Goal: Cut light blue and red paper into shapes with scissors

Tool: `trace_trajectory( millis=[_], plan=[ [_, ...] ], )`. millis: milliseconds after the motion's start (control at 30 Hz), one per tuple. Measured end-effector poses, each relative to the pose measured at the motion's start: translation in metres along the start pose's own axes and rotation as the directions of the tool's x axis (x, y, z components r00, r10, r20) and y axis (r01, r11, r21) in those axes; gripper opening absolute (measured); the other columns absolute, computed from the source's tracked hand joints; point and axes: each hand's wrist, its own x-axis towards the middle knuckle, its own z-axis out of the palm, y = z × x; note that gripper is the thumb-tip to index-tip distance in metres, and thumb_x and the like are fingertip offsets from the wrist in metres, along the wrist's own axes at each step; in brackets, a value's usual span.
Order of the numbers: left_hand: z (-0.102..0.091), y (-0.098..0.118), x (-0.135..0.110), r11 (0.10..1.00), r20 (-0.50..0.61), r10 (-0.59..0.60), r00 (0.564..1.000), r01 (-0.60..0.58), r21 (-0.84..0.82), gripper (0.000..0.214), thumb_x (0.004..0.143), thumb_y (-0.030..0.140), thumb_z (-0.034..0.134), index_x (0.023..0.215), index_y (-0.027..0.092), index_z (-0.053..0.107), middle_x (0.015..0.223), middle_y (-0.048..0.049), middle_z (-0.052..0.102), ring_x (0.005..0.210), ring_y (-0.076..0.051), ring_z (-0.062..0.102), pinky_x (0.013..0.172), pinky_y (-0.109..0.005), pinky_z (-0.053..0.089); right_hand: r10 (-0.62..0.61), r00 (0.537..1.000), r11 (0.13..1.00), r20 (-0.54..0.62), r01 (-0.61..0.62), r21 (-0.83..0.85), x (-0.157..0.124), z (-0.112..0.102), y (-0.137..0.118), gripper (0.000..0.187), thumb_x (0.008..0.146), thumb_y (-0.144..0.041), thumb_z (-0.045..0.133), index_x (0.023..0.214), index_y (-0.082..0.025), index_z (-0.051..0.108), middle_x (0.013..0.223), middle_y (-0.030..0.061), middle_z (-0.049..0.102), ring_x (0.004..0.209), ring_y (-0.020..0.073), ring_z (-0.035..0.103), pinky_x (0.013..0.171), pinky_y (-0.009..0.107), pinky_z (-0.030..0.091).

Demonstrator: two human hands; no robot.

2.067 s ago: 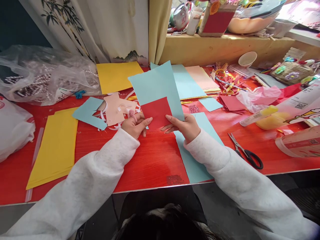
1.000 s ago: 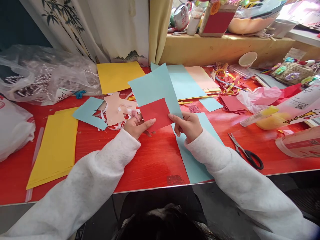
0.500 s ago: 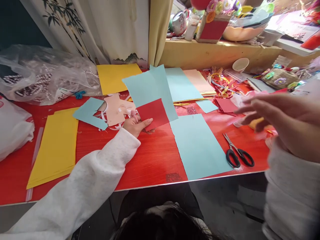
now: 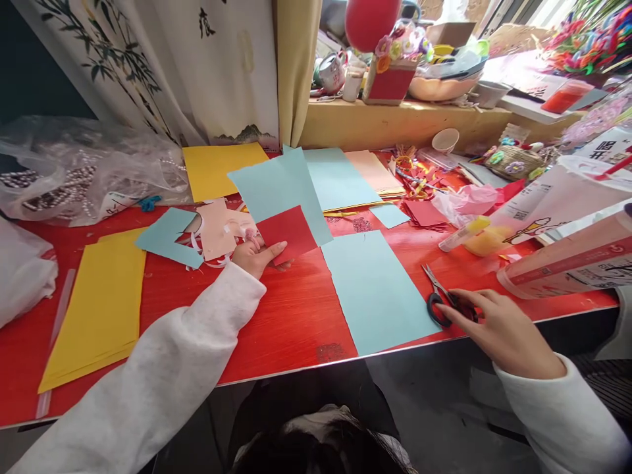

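My left hand (image 4: 255, 256) pinches a small red paper square (image 4: 287, 233) together with a light blue sheet (image 4: 279, 186) behind it, holding both up above the red table (image 4: 291, 316). My right hand (image 4: 498, 326) rests at the table's front right edge, fingers curled over the black handles of the scissors (image 4: 443, 297). A second light blue sheet (image 4: 375, 289) lies flat between my hands.
Yellow sheets (image 4: 99, 309) lie at the left, more coloured sheets (image 4: 340, 176) at the back. A plastic bag of beads (image 4: 74, 171) sits far left. Paper scraps, a glue bottle (image 4: 464, 234), a paper cup (image 4: 445, 139) and a basket (image 4: 513, 161) crowd the right.
My right hand let go of the red and blue papers, swung right and came down on the scissors. My left hand keeps the papers. The view shifted right.
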Motion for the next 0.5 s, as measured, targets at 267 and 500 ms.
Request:
trace_trajectory(
  millis=[267, 500],
  plan=[
    [0.001, -0.001, 0.000, 1.000, -0.014, 0.003, 1.000, -0.002, 0.014, 0.022, 0.059, 0.030, 0.073, 0.061, 0.010, 0.063, 0.048, -0.0036, 0.062, 0.046, -0.014, 0.059, 0.045, -0.024, 0.050, 0.270, 0.892, 0.953, 0.361, -0.302, 0.033, 0.020, -0.019, -0.019, 0.035, 0.068, -0.051, 0.055, 0.093, -0.028, 0.062, 0.075, -0.0006, 0.064, 0.070, 0.0220, 0.060, 0.060, 0.033, 0.041],
    [-0.002, -0.003, 0.000, 0.999, -0.012, -0.011, 1.000, 0.011, 0.032, 0.022, 0.060, 0.031, 0.072, 0.060, 0.010, 0.064, 0.049, -0.0039, 0.063, 0.048, -0.016, 0.060, 0.048, -0.027, 0.051, 0.307, 0.887, 0.666, 0.346, -0.460, 0.588, 0.018, -0.032, -0.010, 0.045, 0.062, -0.048, 0.066, 0.102, -0.029, 0.063, 0.082, 0.0051, 0.066, 0.045, 0.0153, 0.054, 0.055, 0.036, 0.046]
  ],
)
